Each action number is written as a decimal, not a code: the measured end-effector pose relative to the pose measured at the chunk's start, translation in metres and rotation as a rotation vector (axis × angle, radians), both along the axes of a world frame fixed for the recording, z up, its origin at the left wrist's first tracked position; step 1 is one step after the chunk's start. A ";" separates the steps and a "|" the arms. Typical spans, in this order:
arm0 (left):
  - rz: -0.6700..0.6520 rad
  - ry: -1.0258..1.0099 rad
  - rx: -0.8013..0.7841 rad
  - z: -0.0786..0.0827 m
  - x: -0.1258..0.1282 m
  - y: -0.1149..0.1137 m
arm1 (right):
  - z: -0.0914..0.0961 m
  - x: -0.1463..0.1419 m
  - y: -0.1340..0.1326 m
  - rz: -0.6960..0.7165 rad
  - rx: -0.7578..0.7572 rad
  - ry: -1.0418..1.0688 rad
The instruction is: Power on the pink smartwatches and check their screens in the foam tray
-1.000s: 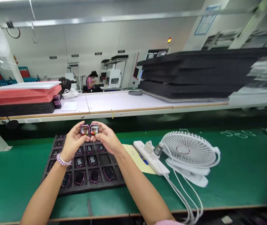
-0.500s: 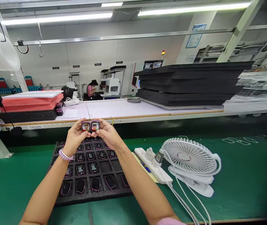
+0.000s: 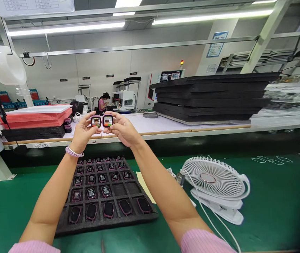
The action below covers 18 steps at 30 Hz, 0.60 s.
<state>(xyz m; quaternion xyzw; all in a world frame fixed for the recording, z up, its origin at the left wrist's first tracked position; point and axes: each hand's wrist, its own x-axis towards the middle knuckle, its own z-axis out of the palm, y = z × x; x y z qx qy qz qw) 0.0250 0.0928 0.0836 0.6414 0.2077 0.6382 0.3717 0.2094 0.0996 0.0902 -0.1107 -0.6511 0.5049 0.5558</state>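
Note:
Between the thumb and fingers of my left hand is a smartwatch case with its screen lit. My right hand pinches a second smartwatch case, also lit, close beside the first. Both screens face me and show a small picture with green and red patches. They are held up in front of the shelf edge. Below my wrists, a black foam tray lies on the green bench, its pockets holding several watch cases. Some of those show white text; the front row is dark. Two pockets at the right are bare.
Right of the tray stand a white fan and white cables, with a power strip partly behind my right arm. Black foam sheets and red foam are stacked on the shelf. A person sits far behind.
Both hands have risen with the two watch cases, from below the shelf edge to in front of the shelf top. My right forearm now covers most of the power strip.

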 end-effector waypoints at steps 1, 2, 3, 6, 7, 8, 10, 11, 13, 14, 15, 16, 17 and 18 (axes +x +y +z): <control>0.001 0.003 0.015 0.004 0.000 0.001 | 0.004 0.000 0.000 -0.007 0.009 -0.004; 0.004 0.006 0.029 0.006 -0.001 0.003 | 0.007 0.000 0.001 -0.016 0.017 -0.006; 0.008 0.009 0.040 0.008 -0.001 0.004 | 0.010 0.000 0.001 -0.026 0.023 -0.008; 0.028 0.020 0.057 0.012 -0.002 0.006 | 0.014 0.000 0.001 -0.045 0.032 -0.007; 0.037 0.023 0.063 0.012 -0.002 0.006 | 0.015 -0.001 0.001 -0.046 0.036 -0.006; 0.046 0.027 0.071 0.013 -0.002 0.006 | 0.015 -0.001 0.001 -0.046 0.038 -0.004; 0.058 0.027 0.087 0.014 -0.002 0.006 | 0.016 -0.002 0.001 -0.042 0.046 -0.001; 0.062 0.025 0.093 0.015 -0.002 0.006 | 0.017 -0.002 0.001 -0.040 0.048 -0.002; 0.067 0.021 0.098 0.016 -0.002 0.005 | 0.017 -0.002 0.000 -0.041 0.051 -0.005; 0.069 0.019 0.099 0.015 -0.002 0.005 | 0.016 -0.002 -0.001 -0.044 0.053 -0.006; 0.070 0.019 0.100 0.015 -0.002 0.004 | 0.016 -0.002 -0.002 -0.046 0.056 -0.009; 0.071 0.019 0.100 0.014 -0.002 0.003 | 0.015 -0.002 -0.003 -0.048 0.059 -0.012; 0.072 0.019 0.099 0.012 -0.002 0.002 | 0.014 -0.002 -0.004 -0.050 0.063 -0.015; 0.074 0.019 0.098 0.011 -0.002 0.001 | 0.013 -0.002 -0.005 -0.051 0.065 -0.018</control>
